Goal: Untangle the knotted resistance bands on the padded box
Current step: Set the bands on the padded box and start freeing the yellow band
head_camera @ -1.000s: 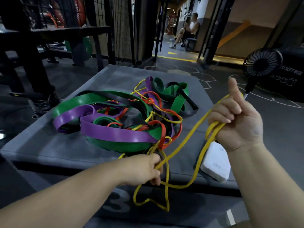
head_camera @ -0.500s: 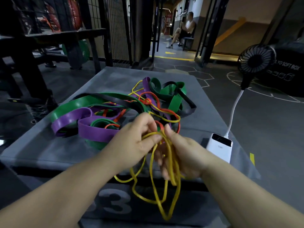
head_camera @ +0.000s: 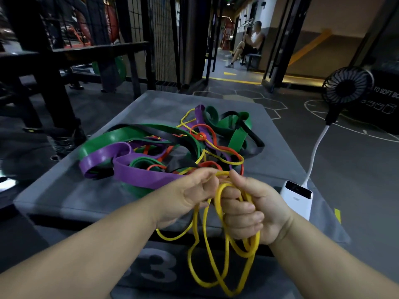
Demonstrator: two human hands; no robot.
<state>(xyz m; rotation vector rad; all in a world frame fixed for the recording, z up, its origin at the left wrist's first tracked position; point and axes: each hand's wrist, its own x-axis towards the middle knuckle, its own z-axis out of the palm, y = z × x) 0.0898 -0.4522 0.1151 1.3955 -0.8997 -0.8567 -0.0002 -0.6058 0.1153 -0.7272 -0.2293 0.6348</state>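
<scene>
A tangle of green, purple [head_camera: 138, 173], black and orange [head_camera: 203, 137] resistance bands lies on the grey padded box [head_camera: 64, 197]. A thin yellow band [head_camera: 207, 255] runs out of the tangle and hangs in several loops over the box's near edge. My right hand [head_camera: 254, 210] grips a bunch of those yellow loops in its curled fingers. My left hand [head_camera: 190, 195] pinches the same yellow band just beside it, at the near side of the pile. Both hands meet above the box's front edge.
A white power bank [head_camera: 299, 197] lies on the box's right side, its white cable rising to a black fan [head_camera: 347, 85]. Dark racks and a green weight plate [head_camera: 119, 70] stand at the left. A person sits in the far corridor.
My right hand came in from the far right with the yellow band and joined the left hand; it now grips gathered loops that hang lower over the front edge.
</scene>
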